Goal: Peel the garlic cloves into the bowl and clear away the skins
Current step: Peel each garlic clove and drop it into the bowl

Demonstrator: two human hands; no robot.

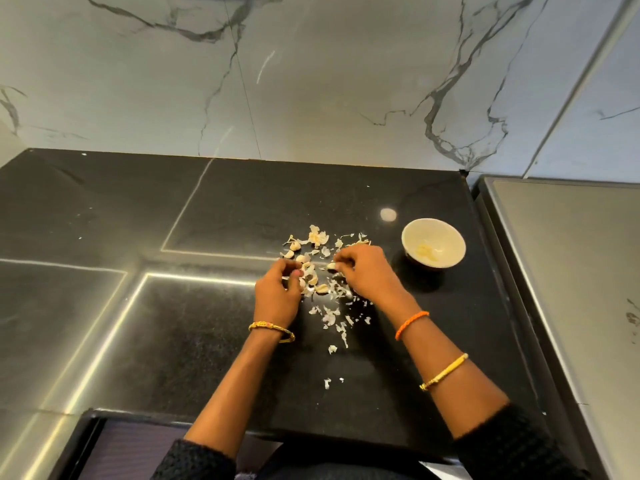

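On counter [398,341], left of bowl [433,244] | cloves [309,277] amid skins [332,317] | left hand [277,292] curled, grasp unclear | right hand [367,271] pinching 1 clove [331,266]

1. The right hand [367,271] curls over a garlic clove [331,265], and its fingertips hide most of it.
2. The left hand [278,289] has its fingers folded in; whether anything sits inside is impossible to tell.
3. The pale bits in the bowl [446,237] are blurred.
4. Both sleeves run off the bottom edge.
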